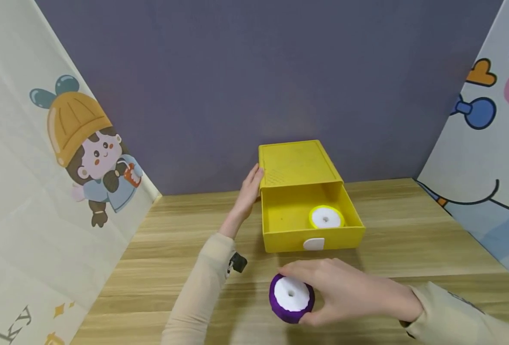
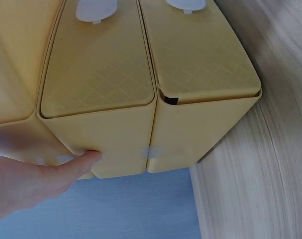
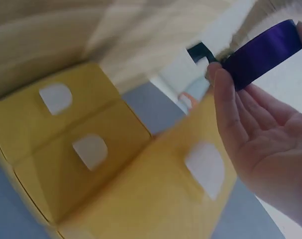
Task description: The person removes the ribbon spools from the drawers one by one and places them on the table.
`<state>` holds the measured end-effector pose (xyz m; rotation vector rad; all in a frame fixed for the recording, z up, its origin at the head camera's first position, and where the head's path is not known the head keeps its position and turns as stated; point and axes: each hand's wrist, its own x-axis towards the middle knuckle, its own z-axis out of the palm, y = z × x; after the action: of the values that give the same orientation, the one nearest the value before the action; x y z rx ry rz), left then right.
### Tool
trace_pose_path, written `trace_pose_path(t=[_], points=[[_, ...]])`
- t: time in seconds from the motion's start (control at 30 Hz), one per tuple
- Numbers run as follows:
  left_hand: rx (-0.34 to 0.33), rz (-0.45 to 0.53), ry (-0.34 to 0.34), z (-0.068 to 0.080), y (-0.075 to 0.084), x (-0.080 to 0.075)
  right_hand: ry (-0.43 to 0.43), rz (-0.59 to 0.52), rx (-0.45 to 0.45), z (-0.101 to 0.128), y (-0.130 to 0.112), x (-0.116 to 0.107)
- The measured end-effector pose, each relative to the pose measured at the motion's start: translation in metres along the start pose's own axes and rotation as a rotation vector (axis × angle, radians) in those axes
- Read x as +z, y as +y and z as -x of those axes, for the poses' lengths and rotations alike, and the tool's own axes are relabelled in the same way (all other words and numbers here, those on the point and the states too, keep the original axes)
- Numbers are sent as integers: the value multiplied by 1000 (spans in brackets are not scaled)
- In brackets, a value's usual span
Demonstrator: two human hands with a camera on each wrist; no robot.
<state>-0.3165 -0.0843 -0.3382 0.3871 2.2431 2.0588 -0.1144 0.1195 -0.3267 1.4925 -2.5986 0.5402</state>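
Nearest the head camera, my right grip (image 1: 345, 292) pinches a roll of purple ribbon (image 1: 291, 297) between thumb and fingers, holding it before the pulled-out yellow drawer (image 1: 341, 240). Only from here do I see the yellow-rimmed roll (image 1: 326, 217) inside, in the drawer's right half. My left grip (image 1: 248, 191) lies, fingers extended, against the left side of the yellow cabinet (image 1: 296, 162), which stands on the wooden counter (image 1: 151, 268).

From my left wrist, two more drawers (image 2: 98, 64) show, their fronts hidden from the head view, each with a white tab (image 2: 96, 9).

From my right wrist, the ribbon shows edge-on, a smooth, glossy purple band; the head view gives its round white face with a small middle hole.
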Motion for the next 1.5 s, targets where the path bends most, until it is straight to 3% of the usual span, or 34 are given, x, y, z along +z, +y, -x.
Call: trace_pose_path(t=[0.27, 0.9, 1.5], points=[[2, 9, -10, 0, 0, 0, -60, -80, 57, 1, 4, 28], [8, 5, 7, 2, 2, -1, -55, -94, 135, -13, 32, 73], [-6, 8, -8, 0, 0, -1, -76, -147, 242, -33, 60, 99]])
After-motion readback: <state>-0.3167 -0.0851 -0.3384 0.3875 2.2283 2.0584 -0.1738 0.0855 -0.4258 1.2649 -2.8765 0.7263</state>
